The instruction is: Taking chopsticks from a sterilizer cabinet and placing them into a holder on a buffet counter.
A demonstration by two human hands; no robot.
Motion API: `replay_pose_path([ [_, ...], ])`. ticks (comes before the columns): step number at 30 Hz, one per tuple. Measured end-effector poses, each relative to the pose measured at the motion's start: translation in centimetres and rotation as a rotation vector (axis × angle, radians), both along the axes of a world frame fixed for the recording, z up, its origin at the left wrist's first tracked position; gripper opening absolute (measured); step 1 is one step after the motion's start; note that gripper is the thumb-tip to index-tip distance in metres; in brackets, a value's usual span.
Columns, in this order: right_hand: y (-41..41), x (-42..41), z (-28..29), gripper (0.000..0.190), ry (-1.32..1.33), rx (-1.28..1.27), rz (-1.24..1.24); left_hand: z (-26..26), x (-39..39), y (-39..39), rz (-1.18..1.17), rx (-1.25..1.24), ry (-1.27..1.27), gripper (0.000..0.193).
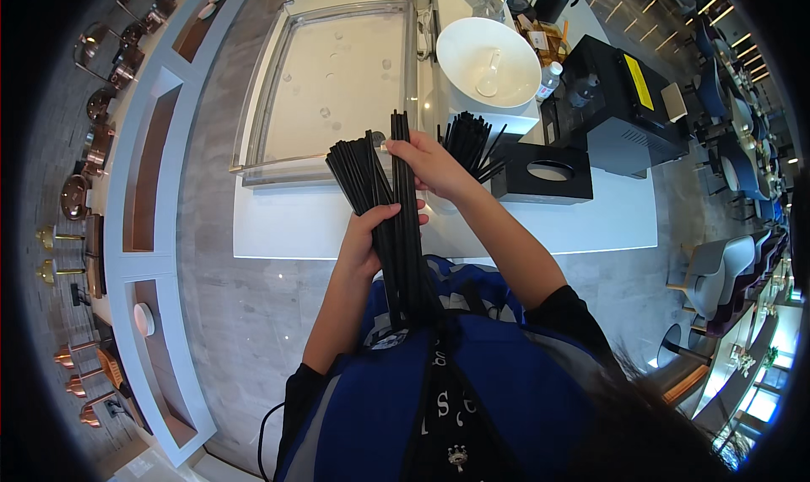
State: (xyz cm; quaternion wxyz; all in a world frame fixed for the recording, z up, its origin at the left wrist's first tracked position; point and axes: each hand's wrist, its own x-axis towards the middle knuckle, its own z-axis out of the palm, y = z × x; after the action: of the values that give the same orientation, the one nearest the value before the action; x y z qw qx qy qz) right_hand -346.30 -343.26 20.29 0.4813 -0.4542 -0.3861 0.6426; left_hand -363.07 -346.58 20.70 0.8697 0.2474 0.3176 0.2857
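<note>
A thick bundle of black chopsticks (359, 170) is held upright in front of my chest by my left hand (366, 241). Its thumb lies across the front and its fingertips show on the right side. My right hand (436, 164) pinches the upper part of a smaller group of chopsticks (400, 159), which stands a little apart from the rest at the top. Lower down both groups run together, their bottom ends close to my blue jacket. Just beyond my right wrist, more black chopsticks (467, 137) stand in a holder that is mostly hidden.
On the white counter (291, 229), a clear-walled display tray (335, 89) lies left. A black tissue box (550, 178), a white bowl (462, 51) with a spoon (489, 80), a bottle (549, 82) and a black machine (607, 102) stand right. Chairs (721, 267) line the far right.
</note>
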Motion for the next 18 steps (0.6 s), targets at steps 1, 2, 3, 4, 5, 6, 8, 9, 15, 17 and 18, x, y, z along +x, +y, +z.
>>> replay_pose_path([
  [1, 0.0, 0.2, 0.4, 0.023, 0.017, 0.003, -0.01, -0.3, -0.2, 0.1, -0.027, -0.003, -0.026, 0.041],
  [2, 0.0, 0.3, 0.8, 0.023, 0.016, 0.008, -0.014, -0.3, -0.3, 0.2, -0.055, -0.006, -0.052, 0.041],
  [3, 0.0, 0.5, 1.2, 0.022, 0.001, 0.022, -0.018, -0.3, -0.3, 0.1, -0.058, -0.002, -0.052, 0.041],
  [4, 0.0, 0.6, 1.6, 0.022, -0.014, 0.038, -0.023, -0.1, -0.2, 0.0, -0.045, -0.002, -0.086, 0.037],
  [5, 0.0, 0.9, 2.1, 0.022, -0.015, 0.042, -0.027, 0.0, -0.1, -0.1, -0.032, -0.003, -0.121, 0.034],
  [6, 0.2, 1.1, 2.6, 0.022, -0.027, 0.036, -0.047, -0.7, -0.3, -0.1, -0.032, 0.002, -0.121, 0.034],
  [8, 0.8, 2.0, 2.8, 0.019, 0.069, 0.04, -0.089, -2.4, -0.8, 0.1, 0.088, -0.015, -0.094, 0.023],
  [9, 0.9, 2.5, 3.4, 0.019, 0.066, 0.045, -0.095, -2.1, -0.8, 0.1, 0.081, -0.011, -0.096, 0.023],
  [15, 0.6, 6.8, 5.5, 0.018, 0.102, 0.104, -0.222, -1.5, -0.7, 0.0, 0.053, -0.009, -0.179, 0.015],
  [17, 0.3, 8.5, 5.9, 0.018, 0.132, 0.103, -0.269, -1.4, -0.7, 0.0, 0.06, -0.012, -0.158, 0.015],
  [18, 0.0, 9.4, 6.1, 0.018, 0.106, 0.098, -0.337, -1.4, -0.7, 0.0, 0.056, -0.009, -0.161, 0.015],
])
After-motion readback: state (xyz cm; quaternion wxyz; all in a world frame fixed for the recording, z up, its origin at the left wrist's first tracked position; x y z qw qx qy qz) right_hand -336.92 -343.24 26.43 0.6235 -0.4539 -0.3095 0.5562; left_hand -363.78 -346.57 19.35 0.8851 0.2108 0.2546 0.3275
